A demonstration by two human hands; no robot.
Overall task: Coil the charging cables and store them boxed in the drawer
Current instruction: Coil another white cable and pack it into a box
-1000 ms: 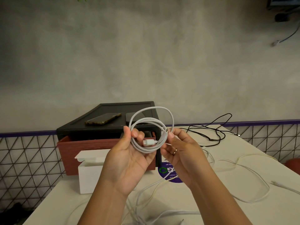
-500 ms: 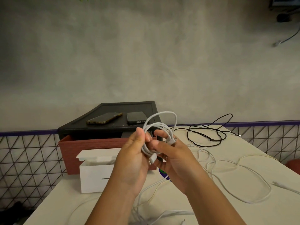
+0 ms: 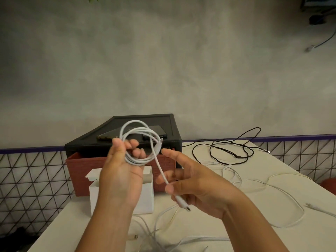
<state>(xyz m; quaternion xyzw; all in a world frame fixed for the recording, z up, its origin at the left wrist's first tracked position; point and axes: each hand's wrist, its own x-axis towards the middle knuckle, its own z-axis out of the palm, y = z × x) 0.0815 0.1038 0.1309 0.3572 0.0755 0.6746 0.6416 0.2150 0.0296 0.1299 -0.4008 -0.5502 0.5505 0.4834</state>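
Observation:
My left hand (image 3: pixel 121 171) holds a coiled white charging cable (image 3: pixel 138 132) in front of me, fingers curled round the loops. One end of the cable runs down to my right hand (image 3: pixel 192 182), which pinches it just above the plug (image 3: pixel 184 204). Behind my left hand stands an open white box (image 3: pixel 147 195) on the white table (image 3: pixel 254 206). Further back the red drawer (image 3: pixel 87 166) is pulled out of a black cabinet (image 3: pixel 171 128).
Two phones (image 3: pixel 109 135) lie on top of the cabinet. A loose black cable (image 3: pixel 231 151) lies at the back right of the table. Several loose white cables (image 3: pixel 283 197) sprawl across the right and near side. A wire grid fence (image 3: pixel 32 179) borders the table.
My hands have moved apart. The right hand has drawn the cable's plug end down and to the right, out through the coil, while the left hand keeps the loops.

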